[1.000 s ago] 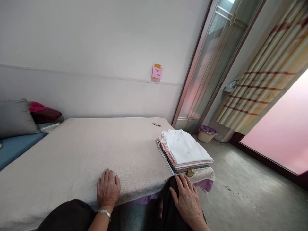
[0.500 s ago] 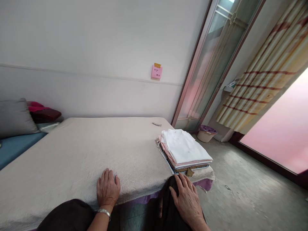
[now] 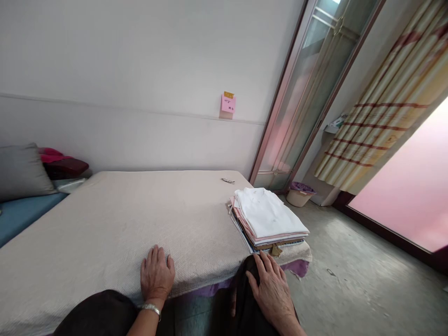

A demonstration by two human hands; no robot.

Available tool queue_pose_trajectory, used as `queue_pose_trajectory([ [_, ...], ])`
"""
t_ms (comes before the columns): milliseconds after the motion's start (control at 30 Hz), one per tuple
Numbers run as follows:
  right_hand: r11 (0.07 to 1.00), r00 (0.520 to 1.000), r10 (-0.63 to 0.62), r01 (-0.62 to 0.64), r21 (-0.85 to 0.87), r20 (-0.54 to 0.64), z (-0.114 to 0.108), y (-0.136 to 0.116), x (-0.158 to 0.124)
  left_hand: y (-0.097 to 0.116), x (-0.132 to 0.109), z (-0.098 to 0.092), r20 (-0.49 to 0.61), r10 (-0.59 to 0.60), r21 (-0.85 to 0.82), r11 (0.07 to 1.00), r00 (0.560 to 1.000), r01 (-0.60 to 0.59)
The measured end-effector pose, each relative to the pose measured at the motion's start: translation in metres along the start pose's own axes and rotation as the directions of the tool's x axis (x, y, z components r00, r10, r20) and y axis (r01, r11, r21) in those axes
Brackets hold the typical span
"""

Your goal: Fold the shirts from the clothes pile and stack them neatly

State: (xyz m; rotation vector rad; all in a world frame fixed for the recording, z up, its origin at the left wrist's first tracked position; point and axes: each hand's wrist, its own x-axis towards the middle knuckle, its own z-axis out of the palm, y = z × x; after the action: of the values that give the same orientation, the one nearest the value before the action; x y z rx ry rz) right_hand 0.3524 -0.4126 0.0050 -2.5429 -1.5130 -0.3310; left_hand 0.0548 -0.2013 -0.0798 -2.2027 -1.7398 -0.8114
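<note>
My left hand point(image 3: 157, 274) lies flat, palm down, near the front edge of the beige-covered bed point(image 3: 147, 210), with a silver bracelet point(image 3: 151, 308) on its wrist. Nothing is in it. On my dark-trousered knee point(image 3: 247, 275) rests my right hand point(image 3: 272, 285), fingers stretched out and holding nothing. Just beyond its fingertips sits a stack of folded clothes point(image 3: 245, 228) at the bed's right corner. A white folded shirt point(image 3: 269, 212) tops the stack, over pink, brown and dark layers. Behind the stack lies a small dark, thin object point(image 3: 227, 180) whose kind I cannot make out.
A grey pillow point(image 3: 23, 170) and red items point(image 3: 63, 163) sit at the far left. A pink note point(image 3: 228, 104) is stuck on the wall. Right of the bed are a lined bin point(image 3: 300, 195), a sliding glass door point(image 3: 294, 107), a curtain point(image 3: 378, 121) and concrete floor point(image 3: 343, 261).
The lower edge of the pink note has lifted slightly from the wall. Both hands and the stack of clothes stay where they were.
</note>
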Motion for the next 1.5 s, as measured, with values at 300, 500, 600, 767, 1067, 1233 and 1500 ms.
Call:
queue_pose_trajectory([
  [300,1.000,1.000,0.007,-0.006,-0.010,0.008,-0.0028,-0.0022,0.0018,0.0002,0.0006,-0.0019,0.007,-0.001,0.005,1.000,1.000,0.001],
  [500,1.000,1.000,0.005,-0.005,0.005,0.007,-0.0039,-0.0023,0.0012,-0.0003,0.0009,-0.0005,0.004,0.000,0.005,1.000,1.000,0.000],
  [600,1.000,1.000,0.006,-0.006,0.005,0.004,-0.0028,-0.0019,0.0009,-0.0013,0.0006,0.0016,0.005,-0.003,0.002,1.000,1.000,0.003],
  [767,1.000,1.000,0.000,0.000,-0.004,0.004,-0.0029,-0.0018,0.0006,-0.0012,-0.0001,0.0016,-0.001,-0.006,-0.003,1.000,1.000,0.006],
  [1067,1.000,1.000,-0.005,0.005,-0.011,-0.002,-0.0026,-0.0011,0.0007,0.0001,0.0003,-0.0003,0.001,-0.001,0.005,1.000,1.000,0.001],
  [1233,1.000,1.000,-0.008,0.007,-0.016,-0.006,-0.0004,-0.0003,0.0003,0.0005,0.0014,-0.0016,0.017,0.007,0.033,0.999,1.000,-0.008],
  [1500,1.000,1.000,-0.003,0.003,-0.016,-0.005,-0.0029,-0.0013,0.0003,0.0017,0.0007,-0.0036,0.015,0.010,0.029,1.000,1.000,-0.010],
])
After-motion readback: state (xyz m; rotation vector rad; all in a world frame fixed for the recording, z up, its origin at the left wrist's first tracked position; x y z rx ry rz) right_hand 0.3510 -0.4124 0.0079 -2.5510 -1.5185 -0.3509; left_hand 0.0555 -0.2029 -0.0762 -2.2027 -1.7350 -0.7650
